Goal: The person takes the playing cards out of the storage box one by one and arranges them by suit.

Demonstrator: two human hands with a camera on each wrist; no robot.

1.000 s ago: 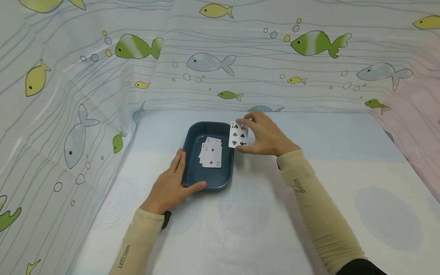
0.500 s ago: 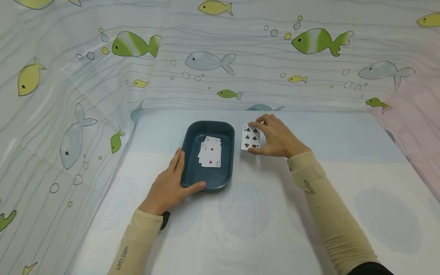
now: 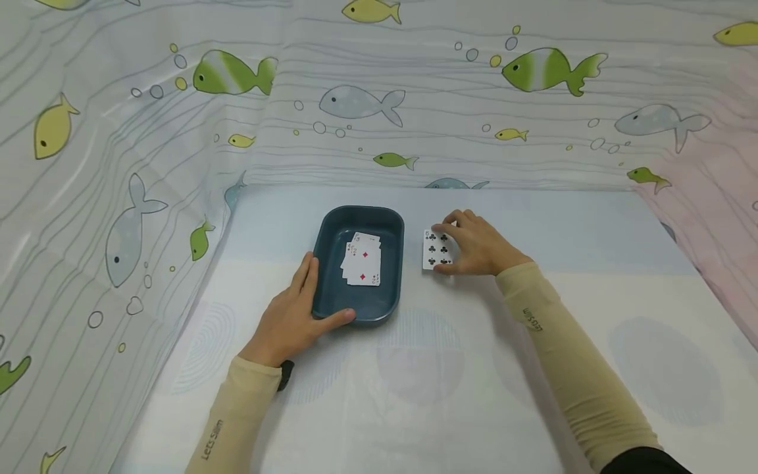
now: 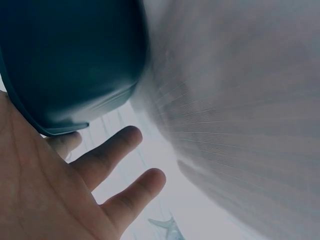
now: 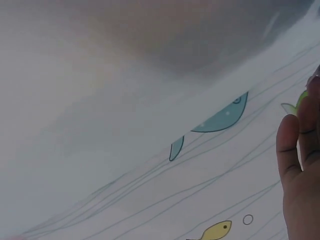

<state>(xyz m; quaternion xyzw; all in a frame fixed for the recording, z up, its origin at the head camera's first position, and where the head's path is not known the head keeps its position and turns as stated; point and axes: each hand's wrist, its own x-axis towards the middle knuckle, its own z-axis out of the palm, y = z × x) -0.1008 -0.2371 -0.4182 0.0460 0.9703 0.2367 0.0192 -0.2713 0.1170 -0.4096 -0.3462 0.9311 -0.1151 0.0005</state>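
In the head view, a dark blue rectangular tray holds a small overlapping pile of playing cards, a two of diamonds face up on top. My left hand rests against the tray's left side with fairly straight fingers, its thumb lying over the near rim. The left wrist view shows the tray wall above spread fingers. To the right of the tray, my right hand pinches a six of clubs playing card by its far and near edges, low over the table. The right wrist view does not show this card.
A pale cloth with faint circle patterns covers the table. Behind and to the left, white sheets with printed fish hang as walls. Pinkish sheeting stands at the right.
My right hand has carried the six of clubs from over the tray's right rim to the right, then slightly nearer and lower. The left hand and tray have stayed in place.
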